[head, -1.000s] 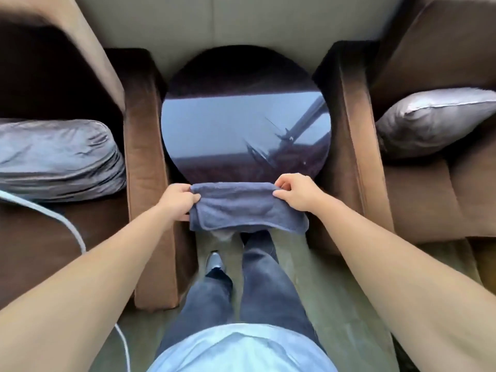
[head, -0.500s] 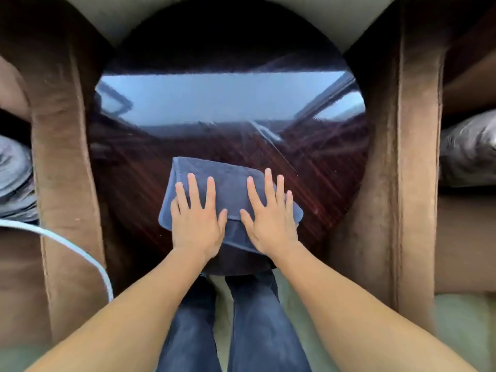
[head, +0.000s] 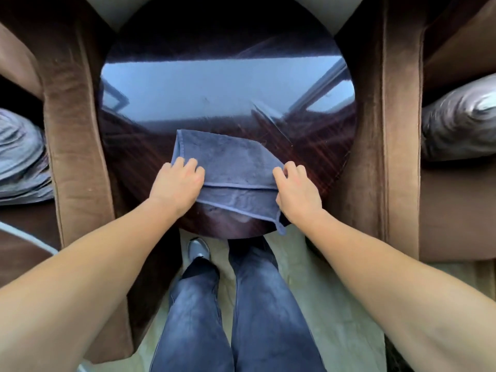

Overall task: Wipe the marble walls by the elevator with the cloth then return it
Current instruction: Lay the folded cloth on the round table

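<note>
cloth [head: 230, 167]: blue-grey towel, folded over, lying on the near half of the round dark glossy table [head: 214, 84]
left hand [head: 177, 183]: fingers curled, pinching the cloth's left edge
right hand [head: 296, 191]: same deal, gripping the right edge, one corner dangling off the table rim
surroundings: brown armchairs either side, grey cushions on both

Both hands, flat on the cloth [head: 230, 167] before, have now moved apart and curl at its side edges.

Round table [head: 228, 84] between brown armchairs [head: 77, 146]
</note>
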Motion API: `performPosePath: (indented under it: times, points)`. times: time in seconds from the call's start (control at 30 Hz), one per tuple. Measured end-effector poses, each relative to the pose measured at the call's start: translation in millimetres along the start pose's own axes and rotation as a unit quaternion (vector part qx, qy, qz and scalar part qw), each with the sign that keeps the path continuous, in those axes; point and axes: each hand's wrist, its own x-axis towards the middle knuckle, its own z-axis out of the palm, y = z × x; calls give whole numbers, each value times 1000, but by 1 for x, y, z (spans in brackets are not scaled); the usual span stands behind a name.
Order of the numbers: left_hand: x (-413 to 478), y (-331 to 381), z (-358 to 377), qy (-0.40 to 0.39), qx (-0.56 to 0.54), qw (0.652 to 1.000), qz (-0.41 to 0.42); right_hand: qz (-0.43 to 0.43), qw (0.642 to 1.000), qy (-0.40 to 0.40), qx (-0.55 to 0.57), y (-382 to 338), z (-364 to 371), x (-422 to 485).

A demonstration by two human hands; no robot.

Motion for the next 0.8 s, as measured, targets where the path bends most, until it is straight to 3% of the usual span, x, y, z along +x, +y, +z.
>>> performPosePath:
  times: [0.27,0.53,0.67,0.73,0.8]
  points:
    - [3,7,-4,20,-18,1000,-3,43,998,15,49,5,2,-12]
    - [16,-4,-36,-28,-17,999,-41,41,994,-1,99,12,6,-8]
    - [20,-20,-64,-50,-102,993,-46,86,977,123,151,15,-32,-4]
    - [14,-36,-72,0,-129,990,-49,80,962,189,180,12,-47,-13]
    - [1,-49,-74,72,-110,991,-20,55,960,204,182,0,-50,-29]
